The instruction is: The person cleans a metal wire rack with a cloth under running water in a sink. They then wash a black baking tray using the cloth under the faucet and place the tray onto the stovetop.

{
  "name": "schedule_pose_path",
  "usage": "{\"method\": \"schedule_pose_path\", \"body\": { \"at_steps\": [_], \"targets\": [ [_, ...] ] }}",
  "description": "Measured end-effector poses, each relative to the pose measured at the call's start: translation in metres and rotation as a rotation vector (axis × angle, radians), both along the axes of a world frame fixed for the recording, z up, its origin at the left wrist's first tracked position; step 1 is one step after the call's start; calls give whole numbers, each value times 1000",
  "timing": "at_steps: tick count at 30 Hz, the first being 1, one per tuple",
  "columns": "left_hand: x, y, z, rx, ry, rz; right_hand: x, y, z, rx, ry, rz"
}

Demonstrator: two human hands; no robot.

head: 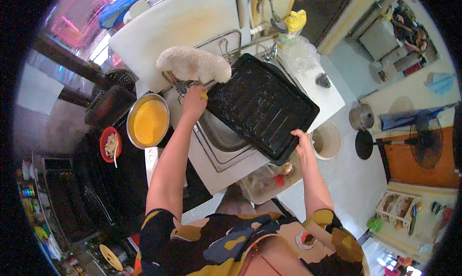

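A black ribbed tray (265,106) with wet-looking marks lies tilted across the metal sink (222,131). My right hand (301,140) grips its near right corner, thumb on the rim. At its left edge is my left hand (195,102), closed around something yellow (204,95), perhaps a sponge; its fingers are partly hidden. Just beyond that hand, a fluffy pale cloth (193,64) hangs over a rack with utensils. The faucet (272,54) stands behind the tray. A dark scouring pad (323,80) rests on the white counter at the right.
Left of the sink stand a metal bowl of yellow liquid (148,120) and a red bowl (111,144) with pale pieces and a spoon. A plastic bin (270,189) sits below the counter edge, a white bucket (326,140) on the right. Clear plastic (297,55) lies near the faucet.
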State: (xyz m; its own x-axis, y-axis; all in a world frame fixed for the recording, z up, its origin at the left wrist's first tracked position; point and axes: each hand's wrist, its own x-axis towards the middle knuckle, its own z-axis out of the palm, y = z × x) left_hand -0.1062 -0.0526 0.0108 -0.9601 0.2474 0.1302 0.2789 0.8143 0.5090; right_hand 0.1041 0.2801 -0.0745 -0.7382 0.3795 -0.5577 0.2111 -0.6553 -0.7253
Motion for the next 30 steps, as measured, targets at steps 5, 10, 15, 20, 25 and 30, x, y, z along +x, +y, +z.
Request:
{"method": "schedule_pose_path", "body": {
  "at_steps": [5,10,15,20,25,30],
  "targets": [
    [19,-10,1,110,-11,-50,-12,7,11,-85,29,165],
    [49,-21,23,216,-410,151,-11,19,11,-115,-21,276],
    [77,-41,30,64,-444,151,-25,24,9,-90,-7,375],
    [112,-50,49,-16,-588,190,-30,34,15,-226,7,507],
    [164,-25,86,547,-719,352,-39,40,14,-329,-31,573],
    [210,-19,111,808,-622,448,-46,33,29,245,43,757]
  ]
}}
